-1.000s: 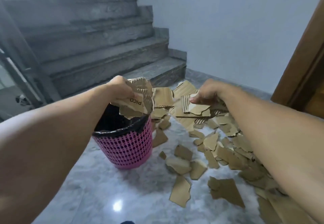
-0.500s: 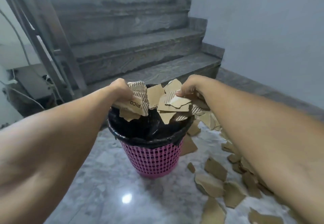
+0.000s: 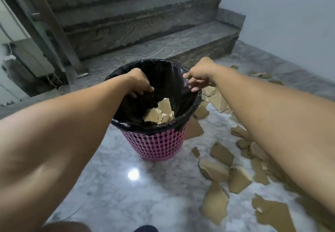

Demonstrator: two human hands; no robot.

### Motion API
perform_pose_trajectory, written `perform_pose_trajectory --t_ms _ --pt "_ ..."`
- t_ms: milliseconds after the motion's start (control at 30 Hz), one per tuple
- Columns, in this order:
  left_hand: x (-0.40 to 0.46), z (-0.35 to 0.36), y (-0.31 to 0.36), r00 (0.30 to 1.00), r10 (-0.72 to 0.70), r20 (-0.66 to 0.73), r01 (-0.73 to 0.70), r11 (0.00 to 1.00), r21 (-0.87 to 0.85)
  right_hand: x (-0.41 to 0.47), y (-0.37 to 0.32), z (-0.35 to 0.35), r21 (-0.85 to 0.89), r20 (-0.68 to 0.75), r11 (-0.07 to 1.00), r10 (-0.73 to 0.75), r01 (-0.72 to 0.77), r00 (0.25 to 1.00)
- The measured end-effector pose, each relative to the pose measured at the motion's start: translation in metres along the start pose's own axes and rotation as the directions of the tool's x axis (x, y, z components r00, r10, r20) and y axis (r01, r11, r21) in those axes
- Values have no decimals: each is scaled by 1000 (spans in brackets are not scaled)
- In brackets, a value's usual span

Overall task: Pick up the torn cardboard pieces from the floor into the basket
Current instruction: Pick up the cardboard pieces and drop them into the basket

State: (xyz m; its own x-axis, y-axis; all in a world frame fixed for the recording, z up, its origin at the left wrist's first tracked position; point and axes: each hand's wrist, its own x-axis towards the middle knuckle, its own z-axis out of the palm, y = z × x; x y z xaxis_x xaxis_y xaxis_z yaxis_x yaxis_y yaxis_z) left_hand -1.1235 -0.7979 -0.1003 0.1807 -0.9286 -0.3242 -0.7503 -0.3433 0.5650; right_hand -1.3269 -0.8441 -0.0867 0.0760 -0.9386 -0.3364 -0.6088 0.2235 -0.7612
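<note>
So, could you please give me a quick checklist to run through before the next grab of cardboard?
1. Left hand empty: ok, fingers loosely curled over the basket, holding nothing.
2. Right hand empty: ok, nothing in it, at the rim.
3. Last pieces landed inside: ok, cardboard lies in the liner.
4. Basket upright: ok.
5. Room left in basket: ok, the pile sits well below the rim.
6. Floor pieces within reach: ok probably, they lie to the basket's right, beside the right arm.
</note>
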Motion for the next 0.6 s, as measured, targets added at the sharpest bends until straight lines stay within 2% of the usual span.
perform_pose_trajectory --t_ms 100,400,500,600 --pt "-11 17 33 998 70 -6 -70 997 -41 -11 22 -26 32 -2 999 -2 2 1000" --pt "-55 90 144 968 245 -56 -245 970 4 -54 138 -126 -63 81 990 135 -130 988" --pt "-60 128 161 968 250 10 -250 968 19 -61 186 -146 -84 103 973 221 -213 970" --pt "-54 173 162 972 186 142 -199 977 79 -60 239 -158 -116 102 953 293 -281 951"
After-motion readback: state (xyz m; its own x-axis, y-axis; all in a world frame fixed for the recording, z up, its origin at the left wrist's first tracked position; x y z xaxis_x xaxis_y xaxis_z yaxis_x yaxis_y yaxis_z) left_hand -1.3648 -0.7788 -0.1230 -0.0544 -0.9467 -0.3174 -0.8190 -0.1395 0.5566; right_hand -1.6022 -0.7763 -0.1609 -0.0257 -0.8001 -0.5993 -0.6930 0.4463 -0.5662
